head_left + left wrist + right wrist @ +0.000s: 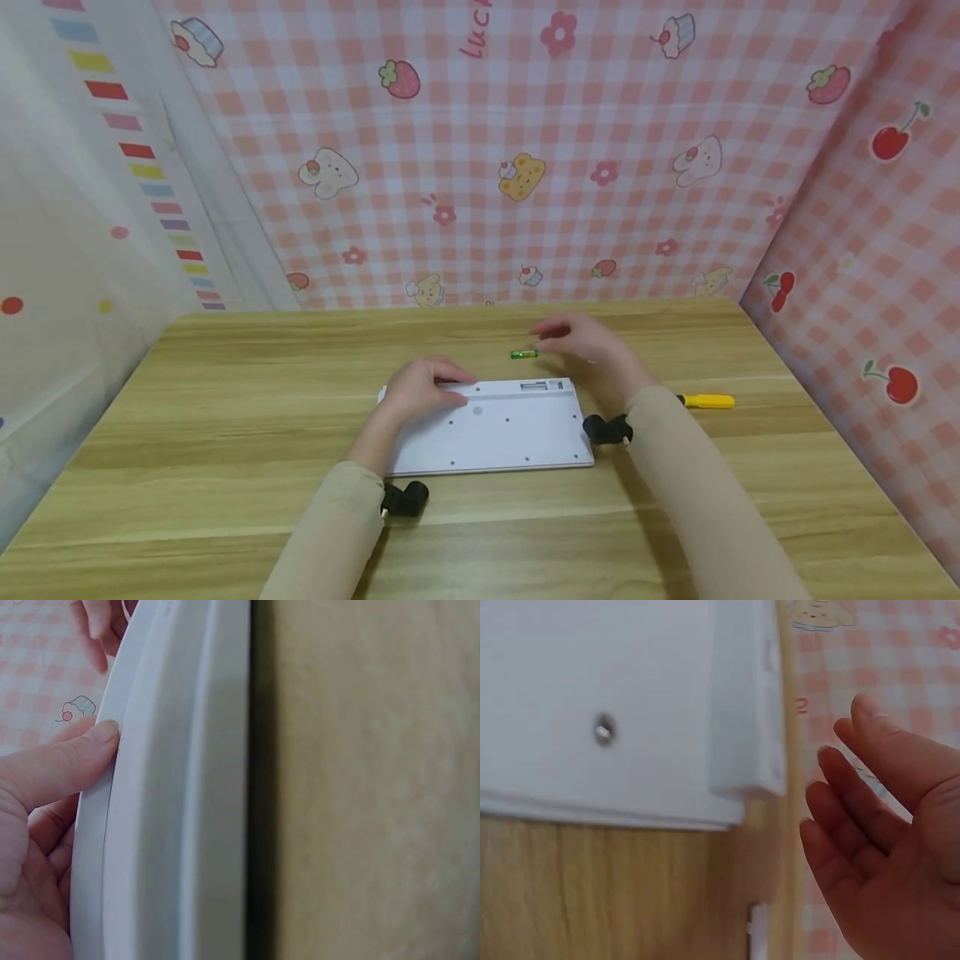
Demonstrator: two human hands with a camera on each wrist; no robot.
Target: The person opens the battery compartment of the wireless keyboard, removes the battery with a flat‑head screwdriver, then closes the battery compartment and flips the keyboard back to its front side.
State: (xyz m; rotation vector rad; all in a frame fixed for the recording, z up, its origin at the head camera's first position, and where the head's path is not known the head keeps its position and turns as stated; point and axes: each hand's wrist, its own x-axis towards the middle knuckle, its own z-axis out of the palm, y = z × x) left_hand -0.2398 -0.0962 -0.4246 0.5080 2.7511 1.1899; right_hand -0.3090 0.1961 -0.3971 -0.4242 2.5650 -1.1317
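Note:
A white keyboard (502, 429) lies face down on the wooden table (225, 433), its screwed back up and an open battery slot (543, 386) at its far edge. My left hand (423, 387) rests on the keyboard's far left corner, and the thumb (52, 772) presses against the keyboard's rim (172, 825). Just beyond the slot a small green battery (524, 354) lies on the table. My right hand (581, 337) hovers right beside the battery with relaxed fingers (855, 802) and holds nothing; below it is the keyboard's corner (630, 697).
A yellow-handled screwdriver (708, 401) lies on the table to the right of the keyboard. A small white piece (756, 930) lies near the table's far edge. Pink checked cloth walls (525, 167) close in the back and right sides.

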